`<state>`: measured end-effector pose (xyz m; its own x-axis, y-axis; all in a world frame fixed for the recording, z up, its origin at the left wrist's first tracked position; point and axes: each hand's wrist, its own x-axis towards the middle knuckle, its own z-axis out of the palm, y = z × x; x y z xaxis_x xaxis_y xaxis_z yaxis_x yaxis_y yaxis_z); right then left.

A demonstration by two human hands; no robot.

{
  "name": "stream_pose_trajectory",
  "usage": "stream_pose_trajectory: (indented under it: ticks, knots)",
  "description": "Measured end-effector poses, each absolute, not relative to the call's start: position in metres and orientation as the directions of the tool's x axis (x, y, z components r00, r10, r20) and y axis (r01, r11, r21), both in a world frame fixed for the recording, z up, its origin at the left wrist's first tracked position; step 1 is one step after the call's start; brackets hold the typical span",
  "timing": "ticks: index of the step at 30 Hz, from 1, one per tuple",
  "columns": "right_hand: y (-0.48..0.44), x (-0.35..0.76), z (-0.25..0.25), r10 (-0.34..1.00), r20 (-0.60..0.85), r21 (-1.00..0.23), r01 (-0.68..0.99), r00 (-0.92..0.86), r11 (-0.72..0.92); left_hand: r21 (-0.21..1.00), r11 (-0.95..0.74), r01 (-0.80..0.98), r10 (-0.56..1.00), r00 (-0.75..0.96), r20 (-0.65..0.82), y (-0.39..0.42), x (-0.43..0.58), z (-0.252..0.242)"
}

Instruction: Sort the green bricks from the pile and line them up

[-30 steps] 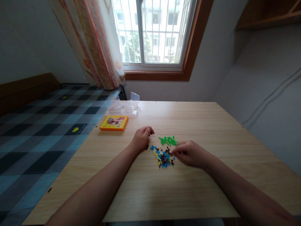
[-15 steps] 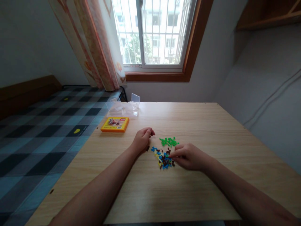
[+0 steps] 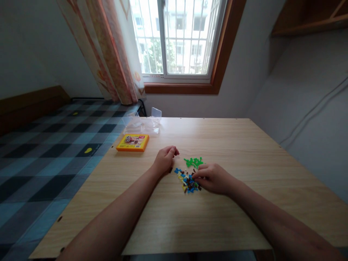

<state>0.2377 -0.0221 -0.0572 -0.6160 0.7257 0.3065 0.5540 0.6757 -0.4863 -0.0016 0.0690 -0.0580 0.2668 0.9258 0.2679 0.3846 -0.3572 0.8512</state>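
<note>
My left hand (image 3: 164, 160) rests on the wooden table (image 3: 244, 152) as a loose fist, just left of a mixed pile of small blue, brown and yellow plastic pieces (image 3: 187, 181). My right hand (image 3: 213, 177) lies at the pile's right edge with its fingertips pinched together among the pieces; what they pinch is too small to make out. A separate little heap of green pieces (image 3: 193, 161) sits just beyond the mixed pile, between the two hands.
An orange flat box (image 3: 133, 142) lies on the table's left side, with a clear plastic container (image 3: 143, 124) behind it. A bed with a checked blue cover (image 3: 49, 145) adjoins the table on the left. A window and curtain (image 3: 114, 54) stand behind.
My right hand has slid a little left, into the mixed pile. My left hand has stayed in place.
</note>
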Motion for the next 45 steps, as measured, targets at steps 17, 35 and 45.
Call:
stream_pose_trajectory:
  ticks: [17,35,45]
  knots:
    - [-0.021,0.241,-0.051,0.79,0.224,-0.483,0.639,-0.571,0.599,0.87,-0.344,0.353,0.93,0.259,0.262,0.069,0.0,-0.06]
    - [-0.008,0.269,-0.054,0.864,0.258,-0.527,0.686,-0.433,0.502,0.861,-0.353,0.365,0.928,0.253,0.273,0.069,-0.001,-0.058]
    - [-0.01,0.266,-0.062,0.837,0.417,-0.587,0.598,-0.356,0.546,0.862,-0.358,0.36,0.926,0.252,0.28,0.069,-0.002,-0.06]
